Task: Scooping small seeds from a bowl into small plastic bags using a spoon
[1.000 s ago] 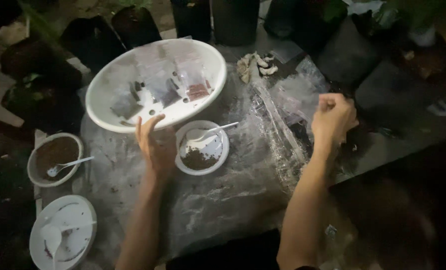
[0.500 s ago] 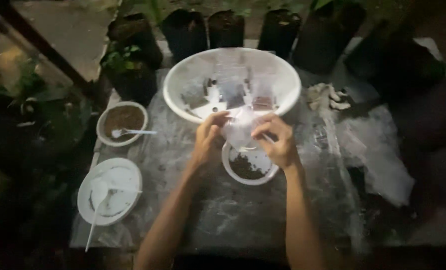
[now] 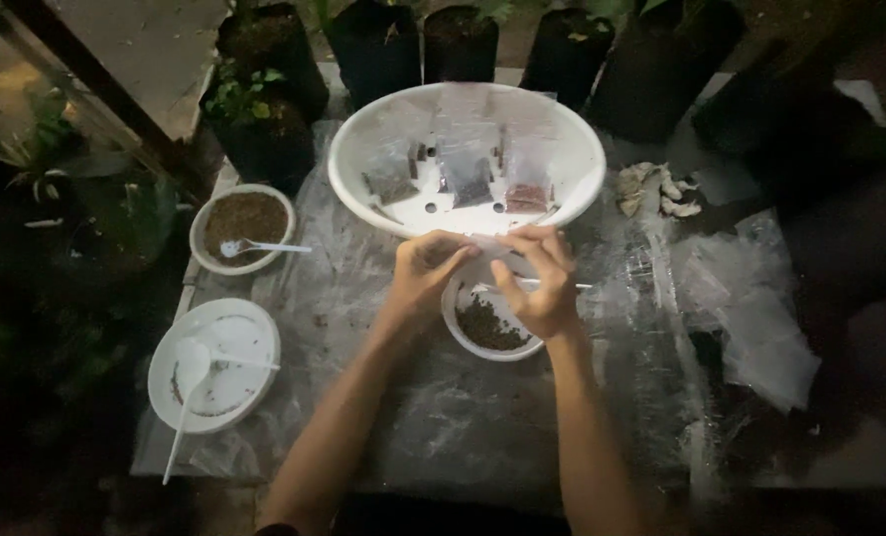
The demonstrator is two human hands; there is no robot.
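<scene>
My left hand (image 3: 425,270) and my right hand (image 3: 536,280) meet above a small white bowl (image 3: 490,328) of dark brown grains. Between their fingertips they pinch a small clear plastic bag (image 3: 490,245). A white spoon handle (image 3: 562,286) pokes out from under my right hand. Just beyond the hands stands a large white basin (image 3: 363,164) with several small clear packets (image 3: 468,174) of dark and reddish grains lying in it.
A table covered in clear plastic sheet (image 3: 433,427). At the left, a bowl of brown grains with a spoon (image 3: 242,228) and a white plate with a spoon (image 3: 214,362). Black plant bags (image 3: 463,40) line the far edge. Pale husks (image 3: 651,189) and loose plastic (image 3: 760,318) lie at the right.
My right hand came in from the right side to meet the left over the small bowl; both now hold the small clear bag. The view shifted left.
</scene>
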